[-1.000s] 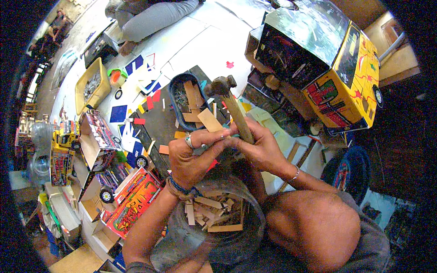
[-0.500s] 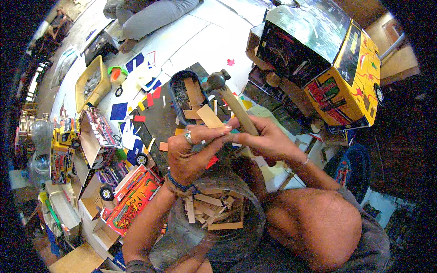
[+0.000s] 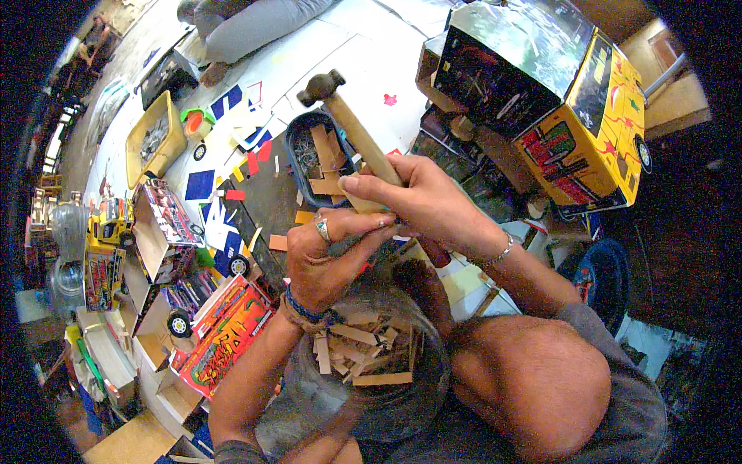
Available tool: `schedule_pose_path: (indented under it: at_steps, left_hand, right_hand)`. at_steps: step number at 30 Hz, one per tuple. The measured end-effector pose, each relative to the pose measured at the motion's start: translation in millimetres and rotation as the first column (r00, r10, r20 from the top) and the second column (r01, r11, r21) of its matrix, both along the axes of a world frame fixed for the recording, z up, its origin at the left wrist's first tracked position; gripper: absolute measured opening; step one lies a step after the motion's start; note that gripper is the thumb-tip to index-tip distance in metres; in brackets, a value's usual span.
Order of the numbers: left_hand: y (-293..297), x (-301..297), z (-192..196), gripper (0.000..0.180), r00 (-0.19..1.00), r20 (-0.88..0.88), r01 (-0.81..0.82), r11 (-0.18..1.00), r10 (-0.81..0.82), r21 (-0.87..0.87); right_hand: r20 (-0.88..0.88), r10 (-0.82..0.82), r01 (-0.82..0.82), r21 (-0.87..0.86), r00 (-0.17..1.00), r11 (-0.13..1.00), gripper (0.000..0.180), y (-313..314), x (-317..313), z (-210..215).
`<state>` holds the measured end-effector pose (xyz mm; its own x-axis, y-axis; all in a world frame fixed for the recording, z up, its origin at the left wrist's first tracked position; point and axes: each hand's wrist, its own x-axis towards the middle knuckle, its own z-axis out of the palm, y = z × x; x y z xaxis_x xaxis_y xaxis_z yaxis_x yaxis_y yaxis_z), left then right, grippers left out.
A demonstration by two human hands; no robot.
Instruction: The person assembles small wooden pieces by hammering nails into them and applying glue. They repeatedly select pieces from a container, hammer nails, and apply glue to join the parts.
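My right hand [image 3: 433, 197] is closed round the wooden handle of a hammer [image 3: 359, 135]. The hammer's metal head is raised, tilted up and to the left. Just beside it, my left hand [image 3: 332, 243] is closed in a pinch on a thin wooden strip [image 3: 362, 204], which is partly covered by the right thumb. The fingertips of both hands are very near each other. Beyond them lies a dark blue tray [image 3: 291, 155] with nails and wooden pieces. Below the left wrist, a clear plastic tub [image 3: 429, 387] holds several loose wooden strips [image 3: 382, 379].
A large yellow and black toy truck [image 3: 595, 131] stands at the right. Smaller toy trucks, including a red one [image 3: 232, 332], crowd the left. Beyond them is a yellow basin [image 3: 174, 127]. Coloured scraps lie about the dark board. Another person's grey-clad leg [image 3: 267, 31] is at the top.
The hammer has swung up and left, and my right hand has risen with its thumb now along the handle. My left hand has hardly moved; the wooden strip is now mostly covered.
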<state>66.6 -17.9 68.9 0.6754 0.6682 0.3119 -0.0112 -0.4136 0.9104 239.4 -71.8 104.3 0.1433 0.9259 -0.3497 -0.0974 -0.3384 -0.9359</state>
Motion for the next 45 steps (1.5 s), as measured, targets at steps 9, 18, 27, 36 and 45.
schedule_pose_path:
  at_steps: [9, 18, 27, 36, 45]
  left_hand:
    - [-3.5, 1.1, -3.0, 0.018, 0.993, 0.090, 0.087, 0.994, -0.081, -0.062]
    - [-2.1, 3.2, -11.0, 0.018, 0.987, 0.140, 0.086, 0.994, -0.076, -0.065]
    - [1.8, -3.1, -7.3, 0.019, 0.989, 0.097, 0.121, 0.983, -0.108, -0.136]
    - [2.9, -3.3, -2.7, 0.023, 0.995, 0.050, 0.099, 0.979, -0.091, -0.176]
    - [4.5, 1.3, -9.0, 0.022, 0.989, 0.108, 0.127, 0.961, -0.103, -0.246]
  right_hand:
    - [-0.062, -0.095, 0.101, 0.102, 0.993, 0.990, 0.031, -8.4, -6.6, -10.5]
    - [0.025, -0.089, 0.086, 0.100, 0.996, 0.991, 0.042, -8.5, -5.5, -11.9]
    - [0.015, -0.091, 0.089, 0.117, 0.996, 0.989, 0.039, -8.1, -8.1, -9.7]
    - [0.019, -0.136, 0.134, 0.105, 0.990, 0.985, 0.035, -6.4, -7.5, -8.8]
    - [-0.004, -0.141, 0.141, 0.127, 0.990, 0.982, 0.032, -4.0, -8.0, -10.1]
